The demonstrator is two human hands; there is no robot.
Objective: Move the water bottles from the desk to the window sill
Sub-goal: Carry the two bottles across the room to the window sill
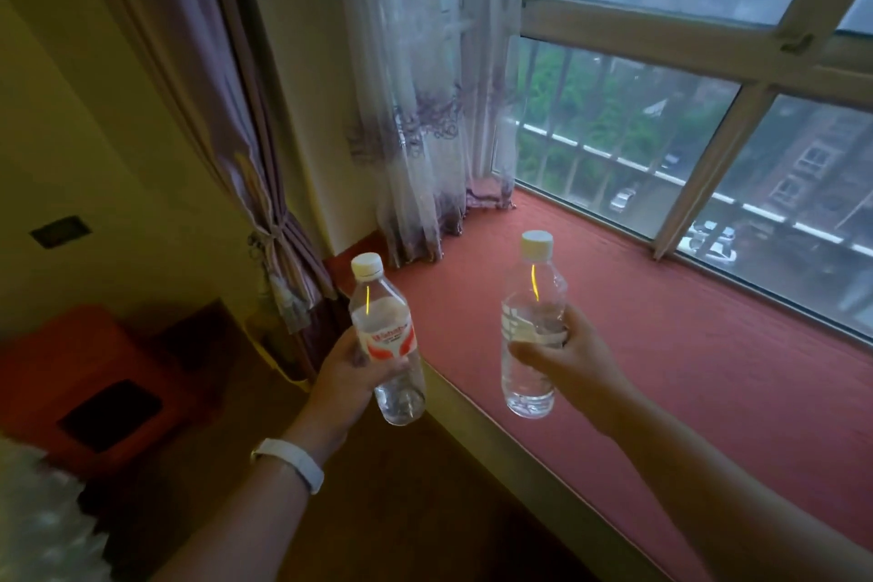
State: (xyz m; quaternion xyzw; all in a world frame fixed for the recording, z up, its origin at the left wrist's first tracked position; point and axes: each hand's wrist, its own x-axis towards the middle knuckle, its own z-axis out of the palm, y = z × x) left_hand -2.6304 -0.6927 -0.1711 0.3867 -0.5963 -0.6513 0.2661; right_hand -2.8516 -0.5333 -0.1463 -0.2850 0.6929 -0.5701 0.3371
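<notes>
I hold two clear plastic water bottles with white caps. My left hand (pixel 352 371) grips the red-and-white labelled bottle (pixel 385 336), which tilts slightly and hangs at the near edge of the sill. My right hand (pixel 567 357) grips the second bottle (pixel 531 321), whose label faces away, upright in the air above the red window sill (pixel 661 345). Neither bottle touches the sill. A white band sits on my left wrist.
The red sill runs along a large window (pixel 685 118) with a pale frame. Sheer curtains (pixel 425 109) hang onto its far left end, and a tied purple drape (pixel 264 184) hangs beside it. An orange-red cabinet (pixel 94 392) stands low on the left.
</notes>
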